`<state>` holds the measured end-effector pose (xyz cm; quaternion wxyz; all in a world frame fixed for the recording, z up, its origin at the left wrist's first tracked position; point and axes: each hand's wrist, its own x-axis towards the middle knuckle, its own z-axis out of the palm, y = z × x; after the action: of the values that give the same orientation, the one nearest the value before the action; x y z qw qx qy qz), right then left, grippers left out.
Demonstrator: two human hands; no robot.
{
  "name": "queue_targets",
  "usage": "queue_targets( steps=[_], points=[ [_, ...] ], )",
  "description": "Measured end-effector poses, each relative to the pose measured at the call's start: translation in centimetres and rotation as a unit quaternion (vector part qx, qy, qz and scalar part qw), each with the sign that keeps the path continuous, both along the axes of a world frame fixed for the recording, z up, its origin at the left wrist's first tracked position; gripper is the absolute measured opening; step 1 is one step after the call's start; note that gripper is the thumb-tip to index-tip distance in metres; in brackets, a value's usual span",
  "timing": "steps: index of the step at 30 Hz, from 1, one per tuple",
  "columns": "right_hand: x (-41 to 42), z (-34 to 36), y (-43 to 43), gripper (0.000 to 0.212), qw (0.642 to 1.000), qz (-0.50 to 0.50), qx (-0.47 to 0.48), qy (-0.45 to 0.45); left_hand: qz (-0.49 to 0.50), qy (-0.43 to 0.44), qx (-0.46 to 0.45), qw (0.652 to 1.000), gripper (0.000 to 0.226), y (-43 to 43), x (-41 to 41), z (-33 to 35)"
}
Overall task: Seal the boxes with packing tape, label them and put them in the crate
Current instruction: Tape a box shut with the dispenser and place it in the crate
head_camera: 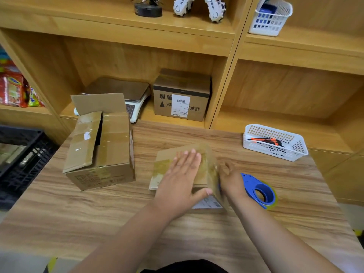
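Note:
A small flat cardboard box (165, 164) lies at the middle of the wooden table (78, 213), with clear tape across its top. My left hand (181, 174) presses flat on the box, fingers straight. My right hand (232, 180) grips the blue tape dispenser (260, 191) at the box's right edge, fingers curled round its handle. A larger box (100, 150) stands to the left with its flaps partly open. The black crate (19, 154) sits off the table's left side.
A labelled sealed box (181, 95) and a scale (130, 93) sit in the shelf behind. A white basket (275, 142) with orange-handled cutters stands at the right back of the table. Another white basket (269, 16) is on the upper shelf.

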<state>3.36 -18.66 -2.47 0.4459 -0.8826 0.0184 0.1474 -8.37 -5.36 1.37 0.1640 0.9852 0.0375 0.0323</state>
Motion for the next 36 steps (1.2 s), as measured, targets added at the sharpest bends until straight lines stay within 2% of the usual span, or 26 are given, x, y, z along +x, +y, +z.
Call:
queue_targets(
  steps=[3,7,11,13,14,16,17,21,23,25,28,30,33,36],
  points=[
    [0.1,2.1,0.9,0.037,0.991,0.03,0.126,-0.044,-0.036,0.011,0.037,0.999,0.092,-1.1,1.3,0.0],
    [0.1,2.9,0.4,0.039,0.973,0.058,0.22,0.029,-0.063,0.03,0.079,0.994,0.087,-1.6,2.1,-0.4],
    [0.2,2.7,-1.4,0.047,0.938,0.096,0.316,0.107,-0.096,0.021,0.075,0.992,0.085,-1.7,2.9,0.2],
    [0.3,2.4,-2.2,0.054,0.932,0.113,0.327,0.11,-0.13,0.003,0.05,0.99,0.086,-1.8,3.2,0.4],
    [0.3,2.3,-2.6,0.058,0.929,0.114,0.334,0.111,-0.132,0.03,0.007,0.991,0.088,-1.7,3.2,0.5],
    [0.5,2.1,-3.1,0.061,0.924,0.108,0.348,0.116,-0.08,0.069,-0.078,0.991,0.09,-1.3,3.2,0.7],
    [0.7,2.0,-3.4,0.061,0.924,0.104,0.349,0.116,-0.051,0.065,-0.09,0.993,0.09,-0.7,3.3,0.7],
    [1.1,1.6,-3.8,0.058,0.929,0.105,0.339,0.106,-0.013,0.07,0.003,0.997,0.094,2.3,4.6,0.2],
    [1.3,1.4,-3.5,0.052,0.934,0.097,0.329,0.097,0.01,0.084,-0.045,0.995,0.102,2.9,5.1,-0.2],
    [1.4,1.3,-3.0,0.046,0.943,0.083,0.314,0.076,0.026,0.065,-0.099,0.993,0.101,2.8,5.2,-0.7],
    [1.4,1.1,-2.5,0.041,0.952,0.063,0.295,0.051,0.044,0.01,-0.139,0.989,0.083,2.7,5.6,-0.9],
    [1.5,0.9,-2.4,0.038,0.96,0.051,0.273,0.038,0.043,0.004,-0.15,0.988,0.072,2.7,5.9,-1.0],
    [1.7,1.0,-2.0,0.032,0.982,0.057,0.177,-0.022,0.04,-0.009,-0.162,0.986,0.06,2.8,5.9,-1.5],
    [2.1,1.9,-1.5,0.036,0.992,0.112,0.02,-0.06,0.051,-0.036,-0.184,0.981,0.05,2.9,5.9,-2.0]
  ],
)
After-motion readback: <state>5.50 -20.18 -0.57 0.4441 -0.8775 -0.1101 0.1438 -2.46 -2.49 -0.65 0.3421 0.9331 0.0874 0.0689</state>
